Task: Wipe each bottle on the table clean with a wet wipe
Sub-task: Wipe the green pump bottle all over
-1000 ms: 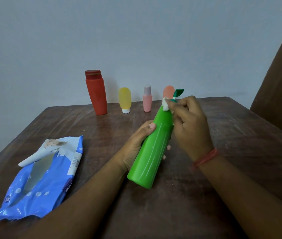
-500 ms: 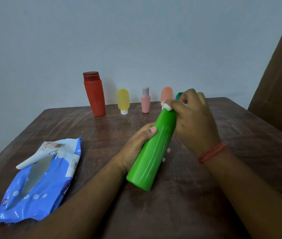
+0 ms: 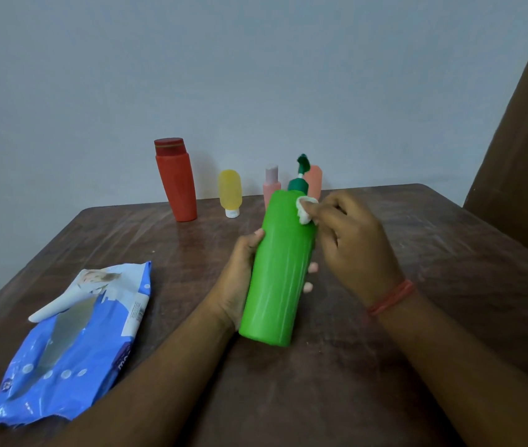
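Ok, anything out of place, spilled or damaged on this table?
Nothing spilled or damaged. The wet wipe pack lies with its flap peeled open. The left hand grips the green pump bottle, tilted, while the right hand presses a wadded wipe near its shoulder. The other four bottles stand upright by the wall.

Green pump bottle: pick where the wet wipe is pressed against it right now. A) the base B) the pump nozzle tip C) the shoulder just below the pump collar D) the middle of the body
C: the right hand pinches the wadded wet wipe against the green pump bottle at its upper shoulder, just under the dark green collar, while the left hand grips the body.
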Demonstrator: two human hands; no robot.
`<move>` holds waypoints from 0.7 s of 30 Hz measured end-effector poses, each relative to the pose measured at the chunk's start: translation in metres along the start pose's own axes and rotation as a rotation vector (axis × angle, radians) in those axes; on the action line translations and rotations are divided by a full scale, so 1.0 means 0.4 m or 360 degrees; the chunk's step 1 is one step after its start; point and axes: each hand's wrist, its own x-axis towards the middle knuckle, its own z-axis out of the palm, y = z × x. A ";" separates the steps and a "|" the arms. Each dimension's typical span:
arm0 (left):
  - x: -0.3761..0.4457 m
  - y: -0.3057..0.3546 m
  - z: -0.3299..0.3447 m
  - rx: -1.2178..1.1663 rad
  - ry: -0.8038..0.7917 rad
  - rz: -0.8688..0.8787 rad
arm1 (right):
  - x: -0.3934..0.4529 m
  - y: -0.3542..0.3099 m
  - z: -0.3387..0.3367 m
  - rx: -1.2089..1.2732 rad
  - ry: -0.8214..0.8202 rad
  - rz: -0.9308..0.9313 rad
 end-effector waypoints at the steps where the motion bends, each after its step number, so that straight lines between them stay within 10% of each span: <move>1: -0.001 0.001 0.000 -0.0055 -0.0010 0.0007 | -0.006 0.002 0.006 0.0028 -0.0031 -0.0010; 14: 0.006 -0.005 -0.013 0.0031 -0.0110 -0.0028 | 0.000 0.005 0.014 0.0215 0.0350 0.0363; 21: -0.002 0.004 -0.019 0.0033 -0.0095 0.0017 | -0.007 -0.018 0.048 0.1324 0.0315 0.1097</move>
